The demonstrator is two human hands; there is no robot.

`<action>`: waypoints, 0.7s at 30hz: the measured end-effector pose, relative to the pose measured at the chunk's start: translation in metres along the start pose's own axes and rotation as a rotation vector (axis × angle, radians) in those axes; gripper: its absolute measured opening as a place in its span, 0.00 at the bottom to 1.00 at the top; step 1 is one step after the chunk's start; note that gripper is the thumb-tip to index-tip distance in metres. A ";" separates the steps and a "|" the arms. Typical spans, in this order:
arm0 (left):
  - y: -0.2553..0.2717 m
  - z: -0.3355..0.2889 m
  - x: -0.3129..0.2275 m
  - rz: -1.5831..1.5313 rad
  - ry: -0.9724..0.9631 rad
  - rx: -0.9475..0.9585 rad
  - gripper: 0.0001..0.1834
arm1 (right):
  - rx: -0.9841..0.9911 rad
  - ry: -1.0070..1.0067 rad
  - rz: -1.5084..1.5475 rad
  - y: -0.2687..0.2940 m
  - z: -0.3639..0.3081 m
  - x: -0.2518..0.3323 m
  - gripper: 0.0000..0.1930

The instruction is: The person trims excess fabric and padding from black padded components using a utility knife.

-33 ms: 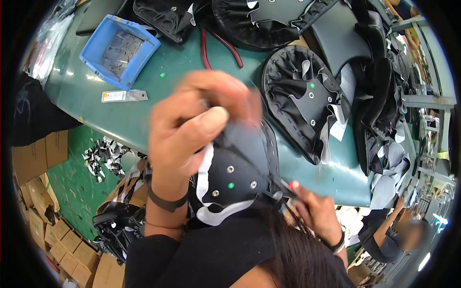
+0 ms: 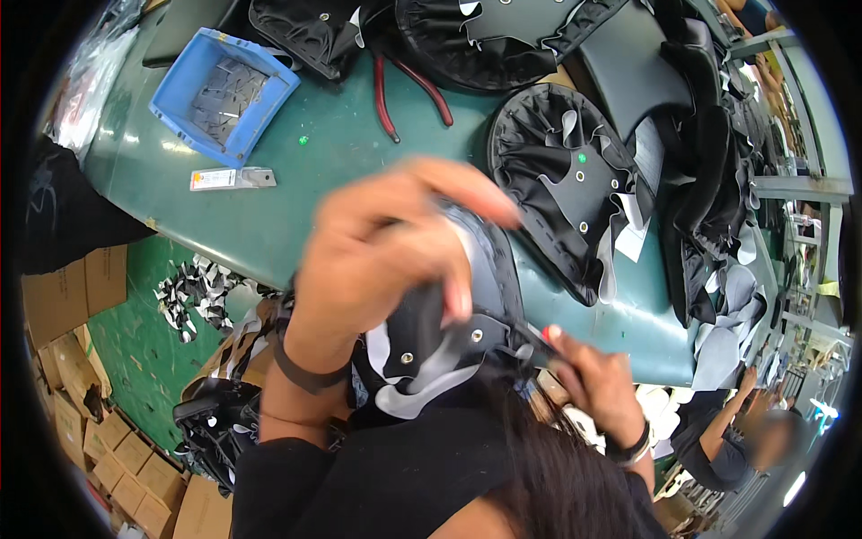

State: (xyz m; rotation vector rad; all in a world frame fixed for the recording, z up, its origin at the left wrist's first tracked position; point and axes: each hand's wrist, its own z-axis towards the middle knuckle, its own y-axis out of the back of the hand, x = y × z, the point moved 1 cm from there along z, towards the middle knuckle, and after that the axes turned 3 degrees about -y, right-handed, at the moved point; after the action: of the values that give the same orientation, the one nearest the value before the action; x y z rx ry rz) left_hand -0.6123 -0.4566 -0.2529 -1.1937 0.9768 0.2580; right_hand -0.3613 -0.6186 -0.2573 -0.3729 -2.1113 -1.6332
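Observation:
A black padded seat-like piece (image 2: 489, 269) with metal eyelets and a loose grey-white fabric edge (image 2: 404, 402) rests against my front at the table edge. Over it hangs my left hand (image 2: 386, 242), blurred, its index finger stretched out and the thumb apart from it, with nothing visible between them. At the piece's right side, my right hand (image 2: 597, 386) is closed around a slim dark tool (image 2: 539, 341). A red part shows by the thumb; the tool's kind is unclear. The tool's front end lies against the edge of the black piece.
On the green table (image 2: 350, 117) are a blue bin (image 2: 162, 99) of small metal pieces, a small clear-and-white case (image 2: 232, 179) and red-handled pliers (image 2: 383, 99). Another black piece (image 2: 548, 171) lies ahead to the right. Cardboard boxes (image 2: 135, 454) stand left; a co-worker (image 2: 732, 445) is at right.
My left hand has shifted down and right, its index finger and thumb spreading apart. It now covers one eyelet and a green dot. My right hand has moved slightly.

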 end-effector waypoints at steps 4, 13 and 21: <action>-0.015 -0.008 0.019 1.602 -0.001 0.545 0.10 | 0.203 0.031 -0.238 0.040 0.049 0.004 0.23; -0.014 -0.005 0.051 1.548 -0.189 0.645 0.12 | 0.212 0.087 -0.189 0.036 0.049 -0.002 0.22; 0.001 0.016 0.024 0.104 -0.064 0.024 0.18 | 0.115 -0.068 -0.084 0.015 -0.018 0.005 0.26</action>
State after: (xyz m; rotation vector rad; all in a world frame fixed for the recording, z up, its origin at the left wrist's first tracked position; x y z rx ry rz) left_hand -0.5908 -0.4497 -0.2715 -1.1083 0.9847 0.3637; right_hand -0.3557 -0.6323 -0.2385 -0.3104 -2.2877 -1.5562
